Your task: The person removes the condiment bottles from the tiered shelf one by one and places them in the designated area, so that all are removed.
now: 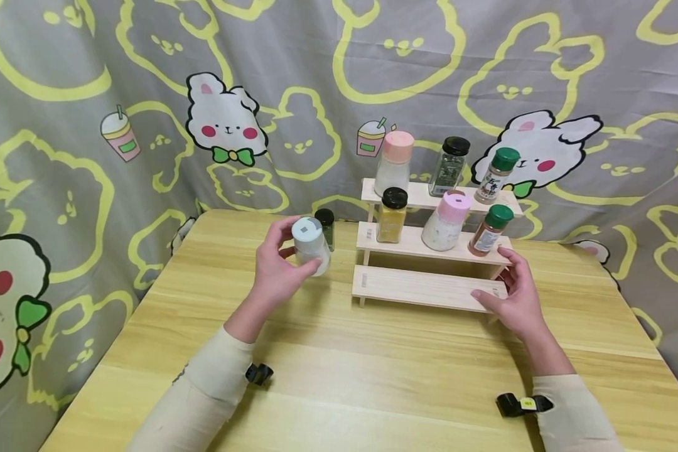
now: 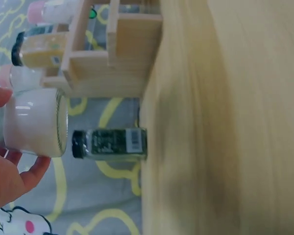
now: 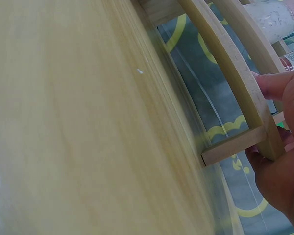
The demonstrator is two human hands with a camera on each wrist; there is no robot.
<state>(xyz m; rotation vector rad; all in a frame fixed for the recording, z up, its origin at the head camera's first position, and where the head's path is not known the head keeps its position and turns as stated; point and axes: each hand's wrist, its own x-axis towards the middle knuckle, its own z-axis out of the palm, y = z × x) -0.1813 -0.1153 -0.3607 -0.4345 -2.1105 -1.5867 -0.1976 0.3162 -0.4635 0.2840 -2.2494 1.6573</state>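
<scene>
My left hand (image 1: pixel 277 267) grips a glass shaker jar (image 1: pixel 312 246) with a pale blue lid and white contents, thumb on the near side. In the left wrist view the jar (image 2: pixel 36 122) is raised off the table, its base toward the tabletop. Just behind it stands a black-capped jar of green herbs (image 2: pixel 110 143). At the right end of a three-step wooden rack (image 1: pixel 424 287), my right hand (image 1: pixel 516 298) holds the rack, its thumb over the lowest shelf. Fingers (image 3: pixel 277 85) lie against the rack's wood in the right wrist view.
The top shelf carries a pink-lidded jar (image 1: pixel 394 166), a black-capped jar (image 1: pixel 447 169) and a green-capped jar (image 1: pixel 493 179). On the middle one stand a yellow spice jar (image 1: pixel 392 221), a pink-lidded jar (image 1: pixel 445 225) and a green-capped red spice jar (image 1: pixel 488 235). A patterned curtain (image 1: pixel 299 56) hangs behind the table.
</scene>
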